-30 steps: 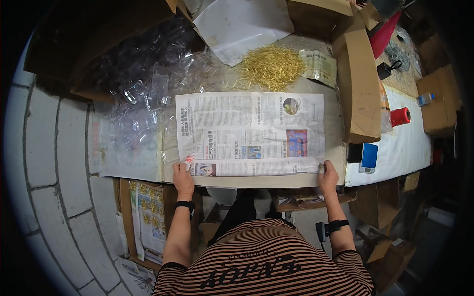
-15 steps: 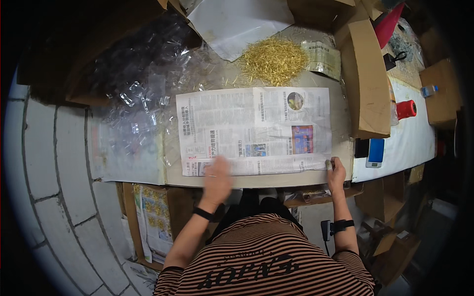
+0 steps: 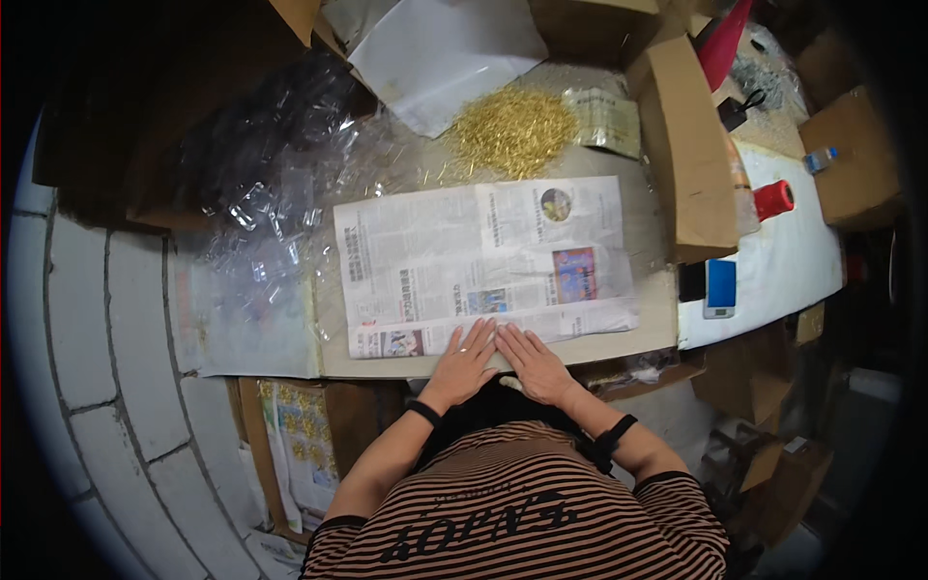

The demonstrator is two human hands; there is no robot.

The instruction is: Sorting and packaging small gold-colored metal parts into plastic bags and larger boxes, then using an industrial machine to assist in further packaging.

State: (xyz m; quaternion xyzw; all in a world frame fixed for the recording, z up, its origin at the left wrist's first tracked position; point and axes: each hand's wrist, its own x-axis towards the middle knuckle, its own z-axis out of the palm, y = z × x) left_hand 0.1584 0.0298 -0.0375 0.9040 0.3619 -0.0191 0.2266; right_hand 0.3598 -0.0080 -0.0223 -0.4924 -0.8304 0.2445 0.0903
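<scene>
A newspaper sheet (image 3: 435,251) lies spread on the table in front of me, with a narrow strip folded up along its near edge. My left hand (image 3: 466,362) rests flat on that folded strip, fingers stretched out. Right beside it, my right hand (image 3: 534,365) also lies flat on the near edge, its fingertips almost meeting those of the left. Neither hand holds anything. Beyond the sheet is a heap of thin gold-coloured pieces (image 3: 512,130), too small to name.
Clear plastic pieces (image 3: 275,213) pile up at the left. A cardboard box (image 3: 686,150) stands at the right, near a small scale (image 3: 719,290) with a blue top and a red spool (image 3: 773,200). White paper (image 3: 445,58) lies at the back. Below the table is a tray of gold pieces (image 3: 307,425).
My right hand has left the sheet's near right corner and come to the middle. My left hand has moved right and lies flat beside it. The view has shifted slightly.
</scene>
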